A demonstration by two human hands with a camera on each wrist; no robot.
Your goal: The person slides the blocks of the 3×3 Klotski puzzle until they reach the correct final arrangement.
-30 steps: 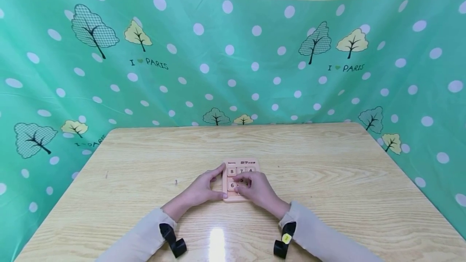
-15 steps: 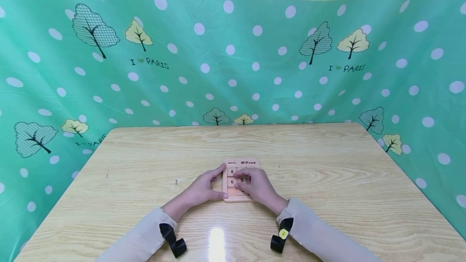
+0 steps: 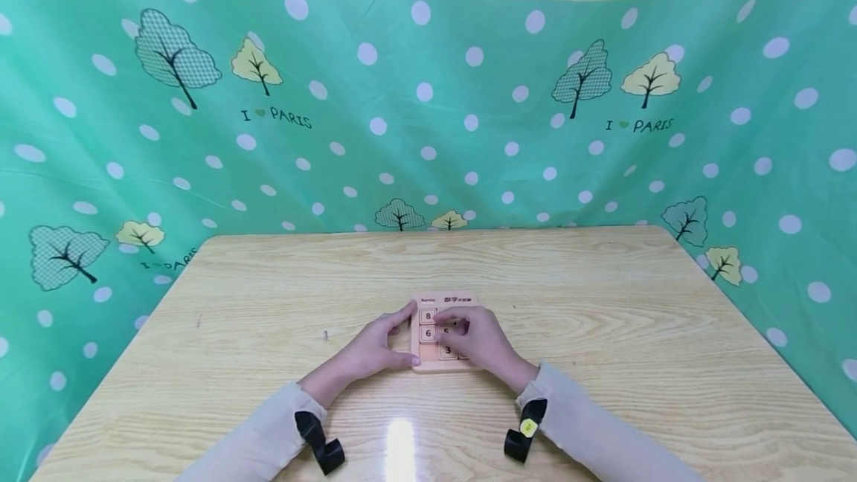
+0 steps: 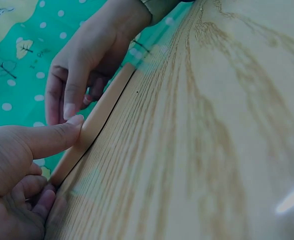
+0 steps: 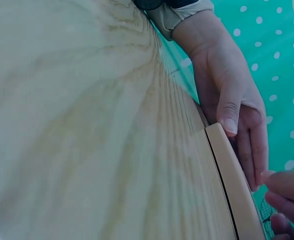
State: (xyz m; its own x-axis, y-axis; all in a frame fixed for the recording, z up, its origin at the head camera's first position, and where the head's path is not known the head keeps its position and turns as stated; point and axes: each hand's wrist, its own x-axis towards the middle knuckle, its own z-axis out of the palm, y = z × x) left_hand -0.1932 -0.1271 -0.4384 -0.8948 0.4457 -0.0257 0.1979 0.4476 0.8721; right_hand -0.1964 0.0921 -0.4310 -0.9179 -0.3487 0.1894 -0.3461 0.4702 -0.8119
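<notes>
A pink number sliding puzzle [image 3: 445, 368] lies flat on the wooden table. My left hand [image 3: 368, 348] grips its left side, thumb at the near corner and fingers toward the far one. Over the puzzle, my right hand [image 3: 483, 341] holds thumb and index finger apart at the tiles; firm contact cannot be made out. The 8 tile [image 3: 427, 316] sits above the 6 tile [image 3: 428, 333], with a vacant slot below them. Tile 3 [image 3: 448, 351] shows under the right thumb; other tiles are partly covered. Both wrist views show the puzzle's side edge [image 4: 99, 112] and both hands.
The wooden table [image 3: 268, 281] extends around the puzzle on all sides. Behind it hangs a green polka-dot cloth [image 3: 428, 110]. A small dark mark [image 3: 325, 335] lies left of the hands. Black straps with camera mounts [image 3: 321, 443] wrap both wrists.
The 6 tile has slid away from me to just below the 8, leaving the near-left slot vacant. My right hand has shifted slightly, uncovering the 3. My left hand stays put.
</notes>
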